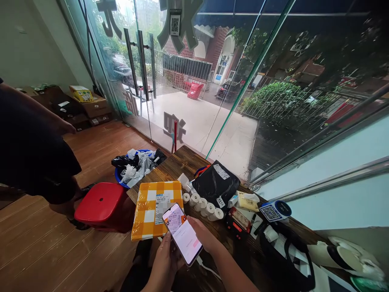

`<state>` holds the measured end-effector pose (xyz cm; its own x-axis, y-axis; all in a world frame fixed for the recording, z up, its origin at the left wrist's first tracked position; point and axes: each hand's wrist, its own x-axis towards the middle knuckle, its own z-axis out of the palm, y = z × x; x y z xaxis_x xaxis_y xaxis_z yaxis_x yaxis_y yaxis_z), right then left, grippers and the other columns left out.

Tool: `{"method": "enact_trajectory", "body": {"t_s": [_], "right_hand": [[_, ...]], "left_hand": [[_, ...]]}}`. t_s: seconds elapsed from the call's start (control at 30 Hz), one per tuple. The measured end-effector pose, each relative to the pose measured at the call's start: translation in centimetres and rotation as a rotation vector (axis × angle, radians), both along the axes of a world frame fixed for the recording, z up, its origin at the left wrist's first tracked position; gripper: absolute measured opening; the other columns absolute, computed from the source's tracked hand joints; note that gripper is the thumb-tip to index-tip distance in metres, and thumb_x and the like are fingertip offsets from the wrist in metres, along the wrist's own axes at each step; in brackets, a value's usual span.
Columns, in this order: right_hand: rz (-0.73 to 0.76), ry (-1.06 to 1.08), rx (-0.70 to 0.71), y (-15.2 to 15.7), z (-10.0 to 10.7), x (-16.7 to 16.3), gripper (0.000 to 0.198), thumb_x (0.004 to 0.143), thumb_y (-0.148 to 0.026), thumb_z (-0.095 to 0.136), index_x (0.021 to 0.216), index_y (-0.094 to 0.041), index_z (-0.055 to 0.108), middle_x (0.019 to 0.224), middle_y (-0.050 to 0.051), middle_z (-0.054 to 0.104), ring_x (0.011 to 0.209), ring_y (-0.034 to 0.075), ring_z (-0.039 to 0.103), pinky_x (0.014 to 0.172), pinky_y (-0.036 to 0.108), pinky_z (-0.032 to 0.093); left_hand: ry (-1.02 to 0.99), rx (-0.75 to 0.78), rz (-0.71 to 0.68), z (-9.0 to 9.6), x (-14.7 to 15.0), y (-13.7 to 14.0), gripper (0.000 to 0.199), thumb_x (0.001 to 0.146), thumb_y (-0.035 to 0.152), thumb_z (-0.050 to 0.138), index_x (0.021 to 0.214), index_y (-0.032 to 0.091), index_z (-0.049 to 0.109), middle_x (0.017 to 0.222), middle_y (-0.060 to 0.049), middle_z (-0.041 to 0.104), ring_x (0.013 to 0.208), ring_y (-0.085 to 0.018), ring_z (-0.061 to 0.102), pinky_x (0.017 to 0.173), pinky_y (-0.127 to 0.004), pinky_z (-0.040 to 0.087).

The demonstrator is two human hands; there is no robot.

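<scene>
Phone (pixel 182 234) held over near desk (pixel 173 162) edge, screen up, lit, tilted toward camera. Left hand (pixel 165 259) cupped under lower end, fingers wrapped round the edge; right hand (pixel 204 235) laid along right side, thumb close to screen, fingers curled in support. Judged light, rigid, glass-faced: slippery and breakable if dropped; best gripped by the long edges, not the face. White cable (pixel 209 270) trailing below phone.

Just beyond phone: flat parcel (pixel 156 209) in yellow-and-white check wrap, printed label on top, overhanging desk corner; looks soft-wrapped, stiff within. To its right, row of small white paper rolls (pixel 203 206), then black plastic mailer (pixel 216 183), glossy and creased. QR stand (pixel 275 211) further right. Desk of dark grained planks.

On floor: red plastic stool (pixel 101 205), blue bin (pixel 135 168) of crumpled bags. Another person (pixel 33 150) in dark clothing at left.
</scene>
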<state>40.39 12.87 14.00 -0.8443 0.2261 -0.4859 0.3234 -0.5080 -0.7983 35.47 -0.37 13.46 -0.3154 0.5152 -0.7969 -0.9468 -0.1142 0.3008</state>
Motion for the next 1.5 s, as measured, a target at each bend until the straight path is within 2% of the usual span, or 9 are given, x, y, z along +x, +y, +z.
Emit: {"method": "enact_trajectory", "body": {"t_s": [0.33,0.47,0.6,0.77,0.93,1.13,1.23,1.37,1.5], "right_hand": [[0.050,-0.010,-0.063,0.2,0.6,1.1,0.065,0.076,-0.071,0.058,0.111,-0.017,0.067,0.099,0.010,0.074,0.095,0.026,0.067,0.094,0.041,0.045],[0.014,0.033,-0.058,-0.5,-0.5,2.5,0.062,0.078,-0.071,0.055,0.110,-0.018,0.065,0.109,0.011,0.071,0.102,0.025,0.064,0.097,0.042,0.042],[-0.089,0.032,-0.062,-1.4,-1.5,3.1,0.059,0.078,-0.070,0.055,0.105,-0.018,0.065,0.107,0.010,0.071,0.100,0.024,0.064,0.097,0.041,0.041],[-0.111,0.065,-0.092,-1.9,-1.0,3.0,0.057,0.078,-0.069,0.057,0.102,-0.018,0.065,0.107,0.010,0.071,0.101,0.024,0.064,0.100,0.042,0.040],[-0.122,0.040,-0.022,-2.1,-0.4,3.3,0.057,0.079,-0.069,0.055,0.101,-0.017,0.066,0.101,0.009,0.072,0.093,0.022,0.064,0.093,0.038,0.043],[-0.130,0.023,-0.028,-2.5,-0.2,3.4,0.060,0.075,-0.072,0.058,0.098,-0.017,0.065,0.095,0.008,0.072,0.088,0.021,0.064,0.087,0.035,0.043],[-0.118,0.022,-0.026,-2.6,-0.1,3.5,0.058,0.076,-0.071,0.057,0.094,-0.017,0.063,0.093,0.007,0.071,0.085,0.021,0.063,0.085,0.034,0.043],[-0.130,0.029,-0.012,-2.6,-0.4,3.9,0.055,0.078,-0.071,0.055,0.092,-0.018,0.062,0.091,0.006,0.071,0.081,0.018,0.061,0.084,0.033,0.042],[-0.157,0.026,0.000,-2.6,-1.0,4.5,0.055,0.078,-0.070,0.056,0.094,-0.018,0.065,0.092,0.006,0.071,0.085,0.019,0.062,0.085,0.033,0.042]], "left_hand": [[0.019,0.034,-0.014,-1.1,0.2,-0.5,0.043,0.091,0.044,0.047,0.131,0.026,0.044,0.111,-0.009,0.073,0.099,-0.023,0.070,0.087,-0.039,0.056],[0.148,-0.076,-0.077,-2.2,-1.0,-0.7,0.033,0.089,0.039,0.050,0.112,0.018,0.058,0.102,-0.013,0.075,0.098,-0.027,0.070,0.081,-0.038,0.055],[0.374,-0.159,-0.090,-1.5,-3.2,-0.6,0.040,0.070,0.047,0.062,0.091,0.014,0.068,0.093,-0.012,0.076,0.094,-0.026,0.067,0.078,-0.033,0.050],[0.492,-0.201,-0.116,0.6,-4.2,-0.4,0.045,0.045,0.062,0.074,0.055,0.020,0.062,0.056,-0.001,0.064,0.062,-0.019,0.054,0.065,-0.031,0.044],[0.476,-0.186,-0.135,1.4,-4.0,-0.6,0.057,0.032,0.073,0.077,0.046,0.022,0.055,0.048,0.002,0.052,0.071,-0.024,0.060,0.078,-0.033,0.049],[0.488,-0.198,-0.135,1.7,-3.7,-0.6,0.063,0.024,0.077,0.077,0.041,0.021,0.054,0.044,0.002,0.048,0.064,-0.022,0.055,0.070,-0.033,0.048],[0.503,-0.208,-0.149,1.3,-3.6,-0.8,0.062,0.029,0.076,0.077,0.046,0.019,0.059,0.048,-0.001,0.054,0.063,-0.022,0.055,0.066,-0.033,0.046],[0.498,-0.203,-0.172,0.0,-3.5,-1.3,0.051,0.050,0.067,0.074,0.058,0.018,0.063,0.056,-0.004,0.063,0.058,-0.020,0.053,0.058,-0.031,0.044],[0.492,-0.194,-0.194,-1.2,-3.4,-1.2,0.036,0.066,0.053,0.069,0.061,0.017,0.064,0.059,-0.005,0.064,0.062,-0.021,0.055,0.066,-0.034,0.046]]}}
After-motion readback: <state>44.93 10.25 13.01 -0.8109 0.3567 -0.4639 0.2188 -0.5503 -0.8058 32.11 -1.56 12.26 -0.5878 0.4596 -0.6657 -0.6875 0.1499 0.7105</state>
